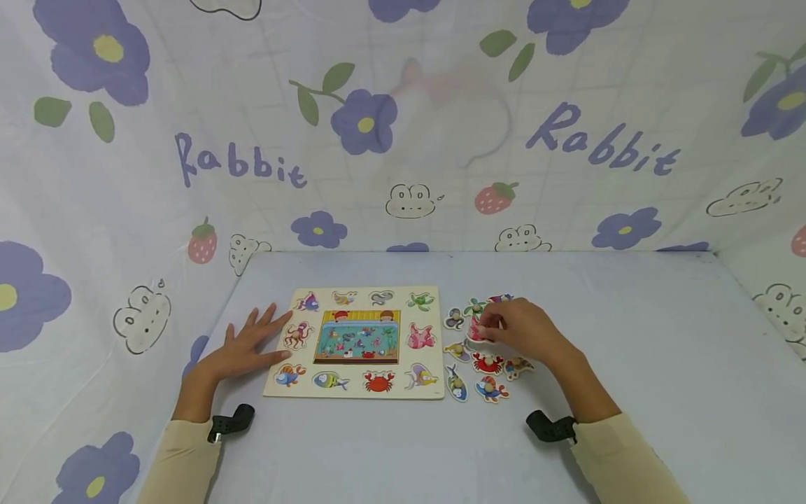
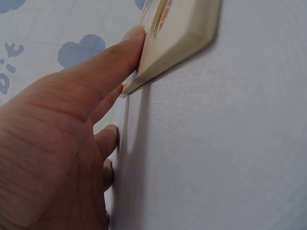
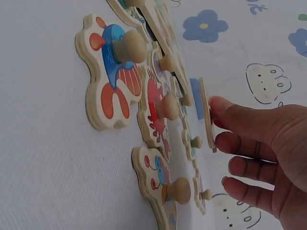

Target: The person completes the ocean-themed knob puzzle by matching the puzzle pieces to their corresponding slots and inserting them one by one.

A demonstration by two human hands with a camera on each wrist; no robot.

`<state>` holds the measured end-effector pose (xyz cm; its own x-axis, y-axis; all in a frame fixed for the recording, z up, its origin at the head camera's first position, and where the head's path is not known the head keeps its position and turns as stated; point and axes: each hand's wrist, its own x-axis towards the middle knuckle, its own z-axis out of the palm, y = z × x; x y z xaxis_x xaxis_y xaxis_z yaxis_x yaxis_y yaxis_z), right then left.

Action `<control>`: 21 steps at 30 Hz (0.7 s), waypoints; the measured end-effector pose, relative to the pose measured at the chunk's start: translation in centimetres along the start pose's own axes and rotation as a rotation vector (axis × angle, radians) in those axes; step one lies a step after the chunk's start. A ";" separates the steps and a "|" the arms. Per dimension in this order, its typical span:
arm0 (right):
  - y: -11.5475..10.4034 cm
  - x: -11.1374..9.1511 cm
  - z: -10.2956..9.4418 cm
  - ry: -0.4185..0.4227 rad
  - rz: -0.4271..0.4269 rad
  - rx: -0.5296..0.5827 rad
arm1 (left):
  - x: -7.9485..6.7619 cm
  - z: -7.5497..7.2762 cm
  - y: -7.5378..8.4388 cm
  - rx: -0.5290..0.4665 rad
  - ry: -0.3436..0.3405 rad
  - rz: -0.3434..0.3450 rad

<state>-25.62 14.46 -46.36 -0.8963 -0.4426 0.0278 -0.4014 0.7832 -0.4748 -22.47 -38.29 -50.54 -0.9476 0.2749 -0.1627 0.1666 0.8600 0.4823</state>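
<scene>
A wooden puzzle board with sea-animal pictures round an aquarium scene lies flat on the table. My left hand, fingers spread, rests at its left side; in the left wrist view the thumb touches the board's edge. To the right of the board, my right hand pinches a pink puzzle piece above the loose pieces. That piece appears edge-on in the right wrist view, clear of the others, its knob hidden by the fingers.
Several knobbed pieces lie right of the board, among them a red crab, a blue-and-orange lobster-like piece, a striped fish and a green turtle. A printed curtain hangs behind the white table.
</scene>
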 end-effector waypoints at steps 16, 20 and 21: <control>-3.3 0.1 0.2 0.056 -0.072 -0.050 | -0.2 0.0 -0.3 -0.021 -0.007 -0.008; -4.2 0.2 0.7 0.055 -0.093 -0.063 | -0.1 0.0 -0.2 -0.018 -0.012 -0.008; -4.4 0.3 0.8 0.049 -0.098 -0.063 | 0.0 0.0 -0.2 -0.014 -0.013 -0.010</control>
<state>-23.97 10.52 -45.01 -0.8598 -0.4976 0.1150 -0.4972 0.7640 -0.4112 -22.46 -38.48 -50.66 -0.9456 0.2719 -0.1785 0.1533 0.8567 0.4925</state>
